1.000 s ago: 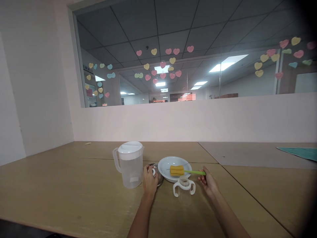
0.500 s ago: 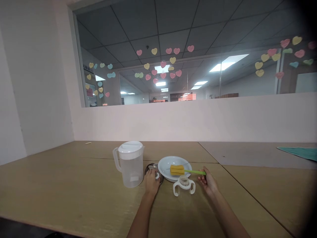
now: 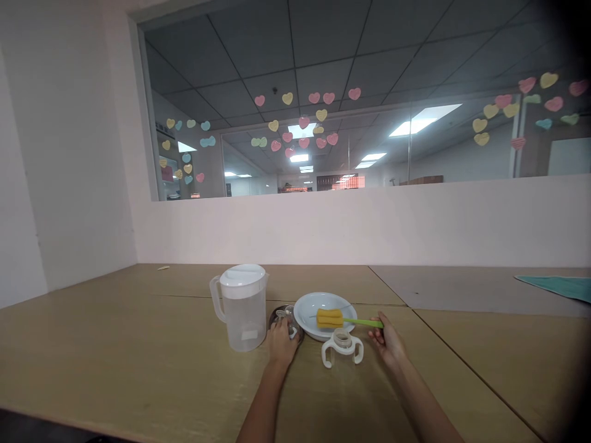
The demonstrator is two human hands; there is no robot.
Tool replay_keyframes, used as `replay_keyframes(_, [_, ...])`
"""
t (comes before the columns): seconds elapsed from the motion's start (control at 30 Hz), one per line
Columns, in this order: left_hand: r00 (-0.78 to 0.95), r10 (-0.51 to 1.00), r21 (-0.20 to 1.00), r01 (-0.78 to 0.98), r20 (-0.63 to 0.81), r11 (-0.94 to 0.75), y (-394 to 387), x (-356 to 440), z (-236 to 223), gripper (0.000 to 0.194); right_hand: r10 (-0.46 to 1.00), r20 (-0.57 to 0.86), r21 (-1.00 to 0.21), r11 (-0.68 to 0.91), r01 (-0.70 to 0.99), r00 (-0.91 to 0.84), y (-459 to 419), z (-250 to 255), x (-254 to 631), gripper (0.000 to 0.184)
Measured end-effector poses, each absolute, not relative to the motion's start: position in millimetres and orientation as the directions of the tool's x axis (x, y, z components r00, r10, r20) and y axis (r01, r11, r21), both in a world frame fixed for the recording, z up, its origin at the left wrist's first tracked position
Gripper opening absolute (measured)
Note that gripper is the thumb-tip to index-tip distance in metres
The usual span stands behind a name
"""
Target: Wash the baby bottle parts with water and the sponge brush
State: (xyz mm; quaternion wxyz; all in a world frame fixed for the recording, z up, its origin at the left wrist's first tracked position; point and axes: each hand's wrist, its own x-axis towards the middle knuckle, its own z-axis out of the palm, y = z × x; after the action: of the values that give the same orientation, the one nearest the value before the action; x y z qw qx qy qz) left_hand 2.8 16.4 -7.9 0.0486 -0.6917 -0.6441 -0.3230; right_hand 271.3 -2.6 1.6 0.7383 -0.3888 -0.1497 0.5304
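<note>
My right hand (image 3: 388, 341) grips the green handle of a sponge brush (image 3: 329, 318), whose yellow sponge head rests in a pale, wide bowl (image 3: 302, 321). My left hand (image 3: 282, 344) reaches over a dark round metal dish (image 3: 272, 315) left of the bowl, its fingers curled down among small clear and white parts (image 3: 292, 332). What exactly those fingers hold is hidden. In front of the bowl stands a clear baby bottle with a white two-handled collar (image 3: 342, 346), its mouth uncovered and neither hand touching it.
A translucent pitcher (image 3: 246, 317) with a white lid stands just left of my left hand. A teal cloth (image 3: 561, 285) lies at the far right. Near the back left is a small pale scrap (image 3: 163, 267). Behind the table rises a wall (image 3: 323, 231) with a window.
The view tips very slightly, shifting everything a little in the picture. Both hands, the sponge brush and the bottle otherwise keep their places.
</note>
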Motion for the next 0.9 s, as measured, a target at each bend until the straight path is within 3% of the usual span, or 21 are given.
replay_keyframes(0.23, [-0.076, 0.793, 0.38, 0.902, 0.605, -0.203, 13.6, 3.0, -3.5, 0.038, 0.897, -0.202, -0.727, 0.131, -0.674, 0.393, -1.4, 1.3, 271.5, 0.026])
replay_keyframes(0.43, [-0.096, 0.717, 0.388, 0.885, 0.691, -0.256, 15.7, -0.1, -2.2, 0.034, 0.895, -0.177, -0.732, 0.159, -0.663, 0.41, -1.2, 1.6, 271.5, 0.033])
replay_keyframes(0.9, [-0.093, 0.657, 0.395, 0.858, 0.748, -0.329, 13.4, 0.1, -0.9, 0.028, 0.897, -0.187, -0.727, 0.148, -0.67, 0.401, -2.4, 2.8, 270.5, 0.029])
